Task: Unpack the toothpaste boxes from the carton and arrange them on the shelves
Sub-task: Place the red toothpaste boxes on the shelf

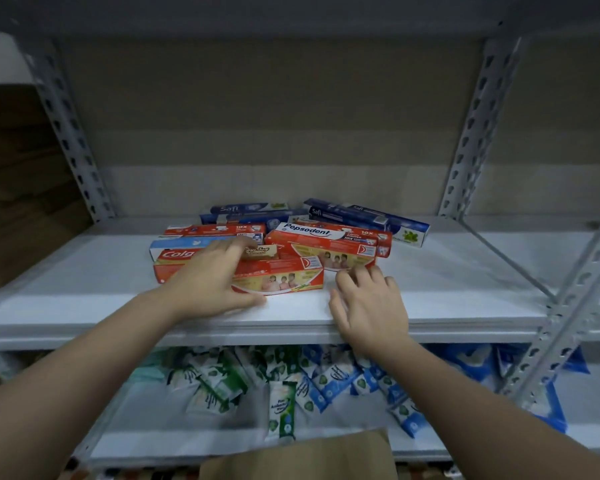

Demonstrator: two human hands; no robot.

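Arranging step: left hand (207,278) grips the front red toothpaste box (284,280); right hand (369,306), fingers loosely spread, rests on shelf (465,292); squaring the pile comes next.

I see a white shelf (430,271) at mid-frame carrying red Pepsodent boxes (326,245) with white lettering and yellow lower panels, a red-and-white Colgate box (174,249), and dark blue Safi boxes (357,214) behind, one with a white-and-green end. Lower down, green-and-white sachets (215,379) lie left of blue-and-white sachets (329,379). The pale grey uprights (471,133) are perforated; a brown carton (298,459) shows at the bottom.
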